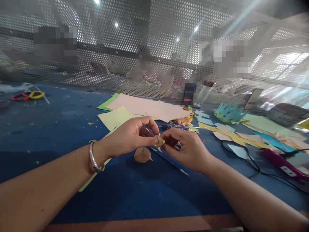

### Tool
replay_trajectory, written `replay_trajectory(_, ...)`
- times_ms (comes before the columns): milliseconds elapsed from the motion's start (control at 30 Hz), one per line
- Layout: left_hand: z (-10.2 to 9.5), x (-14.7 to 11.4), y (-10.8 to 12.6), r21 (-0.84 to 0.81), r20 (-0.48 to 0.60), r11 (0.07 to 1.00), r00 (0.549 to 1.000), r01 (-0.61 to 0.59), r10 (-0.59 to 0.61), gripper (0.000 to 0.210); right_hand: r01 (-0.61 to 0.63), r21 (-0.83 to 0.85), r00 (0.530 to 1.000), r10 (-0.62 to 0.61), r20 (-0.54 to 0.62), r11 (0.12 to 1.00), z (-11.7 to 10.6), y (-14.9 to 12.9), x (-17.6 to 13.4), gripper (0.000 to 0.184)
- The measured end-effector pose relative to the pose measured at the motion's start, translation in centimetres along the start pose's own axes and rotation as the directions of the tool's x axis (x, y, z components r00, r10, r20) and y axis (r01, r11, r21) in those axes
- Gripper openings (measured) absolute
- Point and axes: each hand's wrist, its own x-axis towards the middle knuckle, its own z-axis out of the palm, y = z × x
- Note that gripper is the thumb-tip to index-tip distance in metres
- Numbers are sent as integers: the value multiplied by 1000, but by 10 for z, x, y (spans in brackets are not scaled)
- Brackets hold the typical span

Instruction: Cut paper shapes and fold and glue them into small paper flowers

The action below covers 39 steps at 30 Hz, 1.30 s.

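Note:
My left hand (135,133) pinches a small piece of folded yellowish paper (159,141) between thumb and fingertips. From the other side my right hand (187,146) grips the same piece, its fingers curled inward. Just below the hands a round brown disc (142,155) rests on the blue table, with a small pale yellow paper tip (151,156) sticking out at its right. A thin blue stick-like tool (176,167) lies slantwise under the hands. Exactly how the paper is folded is hard to make out behind the fingers.
Pale pink sheets (145,106) and yellow-green paper (114,117) lie beyond my hands. To the right are a blue-green paper flower (229,112), paper strips (238,138) and a purple power strip (285,164) with cables. Scissors (36,94) lie far left. A perforated metal screen (108,58) borders the table.

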Motion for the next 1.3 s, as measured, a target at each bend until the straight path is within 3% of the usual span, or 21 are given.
replay_trajectory(1300, -7, 3, 0, 67, 13, 998, 1000, -16, 15, 28, 31, -1, 999, -31, 18, 1000, -1, -1, -2, 11)
